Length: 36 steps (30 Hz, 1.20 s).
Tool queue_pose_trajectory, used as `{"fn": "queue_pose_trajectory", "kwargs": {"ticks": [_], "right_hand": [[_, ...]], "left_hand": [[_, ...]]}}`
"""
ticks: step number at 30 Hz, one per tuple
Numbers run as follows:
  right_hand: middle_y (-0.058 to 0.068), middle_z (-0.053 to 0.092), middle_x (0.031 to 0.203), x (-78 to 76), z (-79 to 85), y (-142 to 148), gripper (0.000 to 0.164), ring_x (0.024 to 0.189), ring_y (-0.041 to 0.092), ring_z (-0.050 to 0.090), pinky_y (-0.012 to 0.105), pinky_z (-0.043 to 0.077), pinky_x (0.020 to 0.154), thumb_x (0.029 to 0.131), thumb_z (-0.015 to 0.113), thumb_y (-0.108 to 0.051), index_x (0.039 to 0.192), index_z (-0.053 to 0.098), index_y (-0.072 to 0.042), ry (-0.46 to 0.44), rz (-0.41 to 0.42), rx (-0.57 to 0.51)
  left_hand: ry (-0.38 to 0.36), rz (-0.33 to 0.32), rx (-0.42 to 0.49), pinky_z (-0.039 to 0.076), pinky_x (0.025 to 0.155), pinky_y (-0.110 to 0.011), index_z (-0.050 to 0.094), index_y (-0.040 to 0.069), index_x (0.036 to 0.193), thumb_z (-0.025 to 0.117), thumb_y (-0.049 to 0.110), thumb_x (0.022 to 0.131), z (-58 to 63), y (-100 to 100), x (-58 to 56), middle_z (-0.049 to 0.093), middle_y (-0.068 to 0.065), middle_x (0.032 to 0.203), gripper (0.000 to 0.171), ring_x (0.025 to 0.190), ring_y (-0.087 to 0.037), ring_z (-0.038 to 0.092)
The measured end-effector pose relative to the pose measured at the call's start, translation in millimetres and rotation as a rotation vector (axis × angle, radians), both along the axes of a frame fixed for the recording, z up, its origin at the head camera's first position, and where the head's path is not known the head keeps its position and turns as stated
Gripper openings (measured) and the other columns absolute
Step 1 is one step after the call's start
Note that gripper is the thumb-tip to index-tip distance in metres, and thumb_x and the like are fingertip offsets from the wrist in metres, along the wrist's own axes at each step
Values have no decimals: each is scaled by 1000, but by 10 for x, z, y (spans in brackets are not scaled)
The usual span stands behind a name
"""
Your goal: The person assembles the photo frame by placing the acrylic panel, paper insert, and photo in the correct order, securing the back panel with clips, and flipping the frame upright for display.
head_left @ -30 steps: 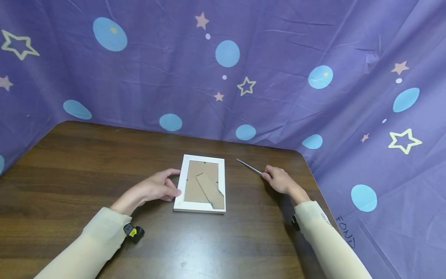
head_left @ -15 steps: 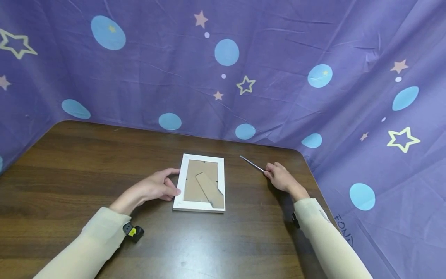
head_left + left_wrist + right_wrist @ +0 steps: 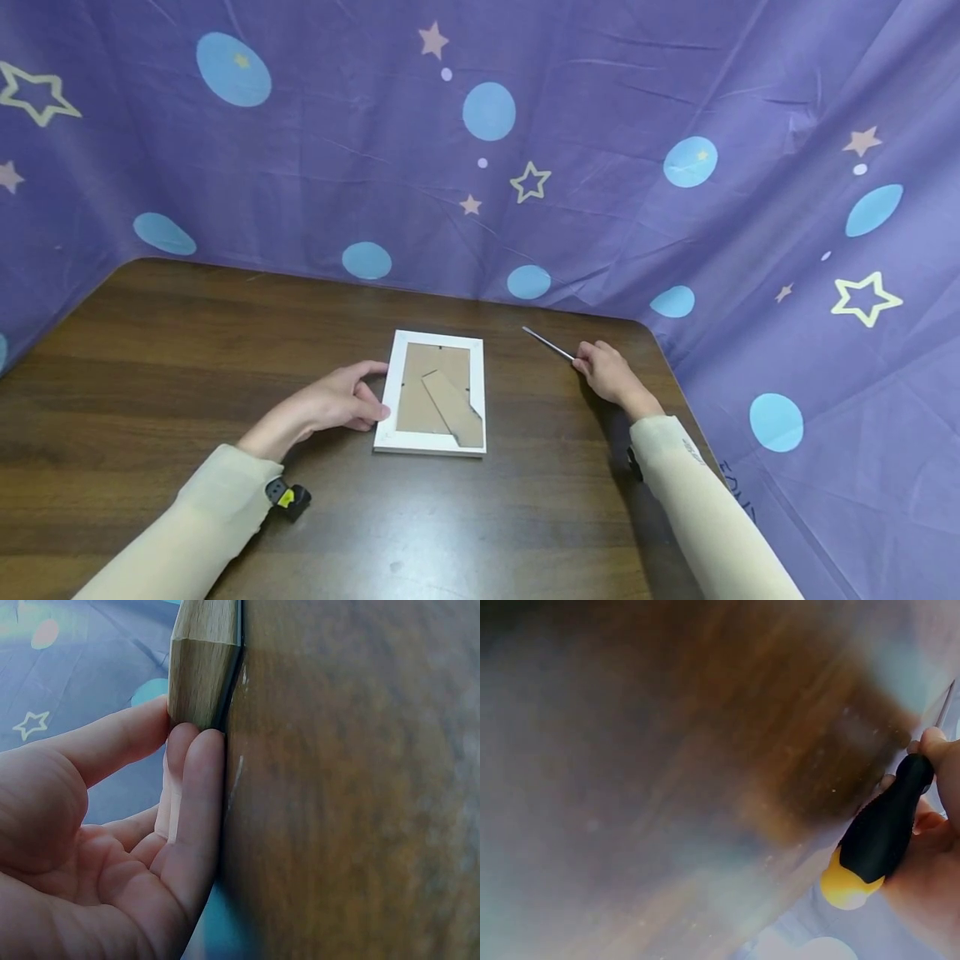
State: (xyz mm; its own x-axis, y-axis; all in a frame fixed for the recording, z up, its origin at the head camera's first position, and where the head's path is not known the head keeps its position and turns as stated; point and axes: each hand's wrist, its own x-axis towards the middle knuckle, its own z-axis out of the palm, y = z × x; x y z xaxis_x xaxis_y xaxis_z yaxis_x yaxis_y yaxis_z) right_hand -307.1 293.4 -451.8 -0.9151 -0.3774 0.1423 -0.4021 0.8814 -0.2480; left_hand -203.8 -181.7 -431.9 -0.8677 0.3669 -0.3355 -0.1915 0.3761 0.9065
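A white picture frame (image 3: 380, 425) lies face down on the table, its brown backing board (image 3: 416, 358) upward. Slanted across that board is a stand flap (image 3: 453, 408). My left hand (image 3: 341, 400) holds the frame's left side, thumb and fingertips at the edge; the left wrist view shows the frame's wood-grained side (image 3: 202, 675) between thumb and fingers. To the right, my right hand (image 3: 607, 375) grips a screwdriver (image 3: 881, 825) with a black and yellow handle. Its metal shaft (image 3: 549, 344) points up and left, away from the frame. Small dark tabs sit around the board's edge.
The dark wooden table (image 3: 225, 333) has rounded far corners. Behind it and along its sides hangs a purple curtain (image 3: 600, 100) with stars and blue ovals. A black wrist strap (image 3: 291, 497) is on the left sleeve.
My right hand has moved slightly right and away from me with the screwdriver, its tip farther from the frame. The left hand and the frame stay in place.
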Motion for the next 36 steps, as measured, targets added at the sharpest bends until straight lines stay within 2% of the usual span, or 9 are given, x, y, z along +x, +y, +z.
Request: {"fn": "queue_pose_trajectory", "kwargs": {"ticks": [5,13,22,25,28,32,36], "right_hand": [[7,54,81,-56,-28,32,18,80,30,56,50,49,74,101,70,-10,88,58,-8,15,0,-17],[6,52,78,-93,-49,53,17,75,27,53,45,47,67,99,74,-8,88,61,-8,61,0,-19],[8,58,87,-46,26,-28,13,84,32,60,50,52,77,103,68,-19,96,65,-9,-14,-113,94],[10,62,91,-17,68,-67,14,91,37,61,54,52,80,103,67,-23,100,69,-9,18,-140,99],[11,66,96,21,137,-143,15,97,42,60,57,51,81,100,68,-25,102,72,-10,117,-157,66],[12,69,98,87,274,-355,13,97,41,60,55,50,82,97,70,-20,103,75,-10,208,-156,-68],[13,71,103,191,429,-646,16,98,36,62,50,50,87,98,70,-17,109,75,-6,157,-129,-219]], "left_hand": [[-1,1,-3,64,80,-36,28,-3,163,79,3,92,-11,9,-2,69,-15,95,88,83,-23,69],[7,-3,-9,65,81,-37,28,-3,163,79,4,92,-21,9,-8,69,-16,96,88,84,-23,69],[7,-4,7,64,79,-37,29,-3,162,79,3,91,-35,22,-14,68,-16,95,88,82,-23,69],[10,-6,2,64,80,-37,28,-4,162,79,4,91,-30,22,-8,68,-16,95,88,82,-24,69],[11,-7,-2,64,80,-37,28,-3,163,79,5,91,-23,22,-2,69,-16,96,88,83,-24,69],[10,-5,-12,64,80,-37,28,-3,163,79,5,92,-14,23,1,69,-16,96,88,83,-24,69],[8,-1,-20,64,80,-38,28,-2,163,79,5,92,-2,28,4,68,-16,97,88,84,-24,69]]}}
